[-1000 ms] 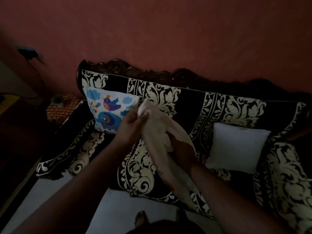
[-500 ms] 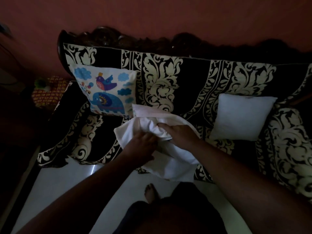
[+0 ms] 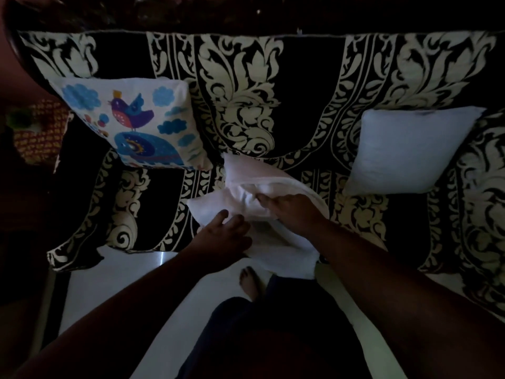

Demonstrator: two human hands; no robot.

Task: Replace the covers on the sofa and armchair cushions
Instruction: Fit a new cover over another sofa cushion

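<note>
White cushion [image 3: 246,187] on sofa [image 3: 314,86]: soft, light, best gripped at corners. Left hand [image 3: 226,233] rests flat; right hand [image 3: 292,212] pinches its cloth.

- I see the white cover [image 3: 262,184] lower now: a second ago it was raised in front of the sofa [image 3: 300,91] back, now it lies on the seat edge.
- My left hand [image 3: 224,233] has dropped from the cover's top corner to its near edge, fingers spread on the cloth.
- My right hand [image 3: 292,212], earlier wrapped inside the cover, now shows on top, gripping a fold.
- My view has tipped down; the wall is gone.
</note>
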